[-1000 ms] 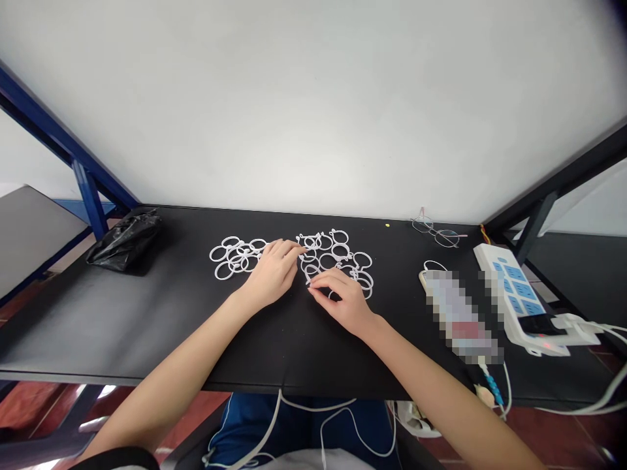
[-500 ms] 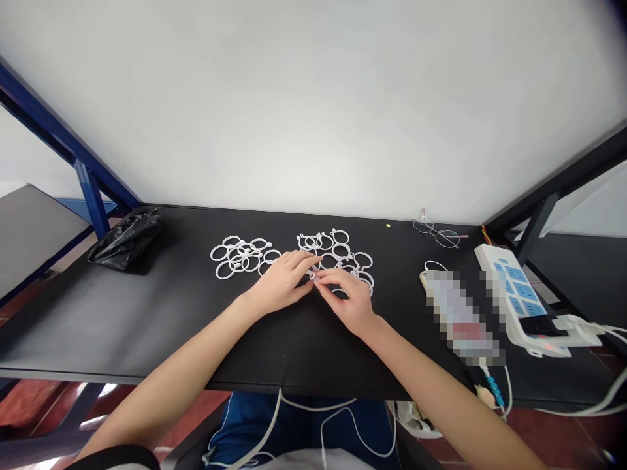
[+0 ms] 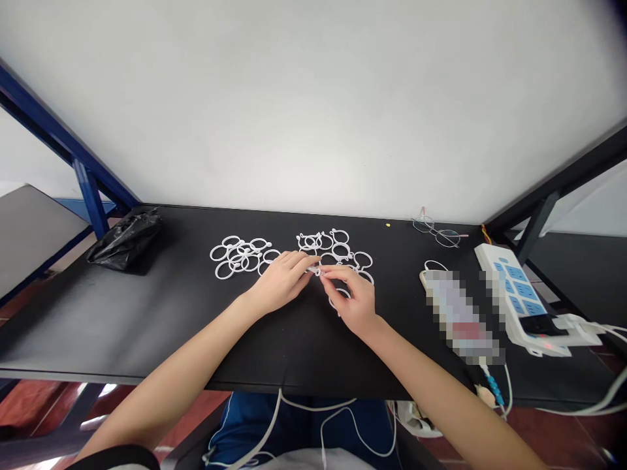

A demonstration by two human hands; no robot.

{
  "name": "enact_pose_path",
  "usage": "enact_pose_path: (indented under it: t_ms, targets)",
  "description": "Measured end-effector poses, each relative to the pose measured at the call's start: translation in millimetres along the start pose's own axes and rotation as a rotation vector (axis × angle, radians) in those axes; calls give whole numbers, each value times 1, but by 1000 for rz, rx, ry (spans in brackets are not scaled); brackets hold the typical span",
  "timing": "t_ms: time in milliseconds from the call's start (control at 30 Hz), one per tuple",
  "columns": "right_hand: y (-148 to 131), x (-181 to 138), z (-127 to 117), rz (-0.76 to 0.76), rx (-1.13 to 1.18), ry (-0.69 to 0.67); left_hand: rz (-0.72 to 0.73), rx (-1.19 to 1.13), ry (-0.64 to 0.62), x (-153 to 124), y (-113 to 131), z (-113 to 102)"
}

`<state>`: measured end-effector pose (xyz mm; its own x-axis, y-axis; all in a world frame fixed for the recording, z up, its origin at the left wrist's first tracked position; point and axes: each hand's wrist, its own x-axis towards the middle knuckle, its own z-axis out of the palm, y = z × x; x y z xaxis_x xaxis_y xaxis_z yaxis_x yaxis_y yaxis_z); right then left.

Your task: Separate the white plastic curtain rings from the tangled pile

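Note:
Between my fingertips is a white plastic ring [image 3: 317, 270] with a small eyelet, mostly covered by the fingers. My left hand [image 3: 283, 279] grips it from the left, thumb and fingers closed. From the right, my right hand [image 3: 353, 297] pinches the same ring near its eyelet. Beside my left hand lies a pile of white rings [image 3: 243, 256], overlapping one another. Another group of white rings [image 3: 341, 250] spreads behind and beside my right hand. One loose ring [image 3: 339, 292] shows partly under the right fingers.
A crumpled black plastic bag [image 3: 126, 240] lies at the left of the black table [image 3: 161, 313]. To the right are eyeglasses [image 3: 441, 234], a blurred-out phone [image 3: 460, 316] on a cable and a white power strip [image 3: 524, 300]. A white wall rises behind.
My right hand has shifted slightly and its pinch on the ring has moved a little up and right. The left hand stays nearly in place. More of the loose ring below now shows.

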<state>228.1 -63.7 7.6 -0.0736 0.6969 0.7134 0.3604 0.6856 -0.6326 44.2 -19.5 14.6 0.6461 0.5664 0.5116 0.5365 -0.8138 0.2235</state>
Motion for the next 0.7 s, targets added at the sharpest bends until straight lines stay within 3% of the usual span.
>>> enact_pose_path:
  t_ms: [167, 367, 700]
  targets:
    - [0, -2, 1, 142, 98, 39, -32, -11, 67, 1, 3, 0]
    - [-2, -3, 6, 451, 362, 69, -33, -73, 66, 1, 4, 2]
    - [1, -5, 6, 416, 300, -10, -9, -140, 76, 3, 9, -2]
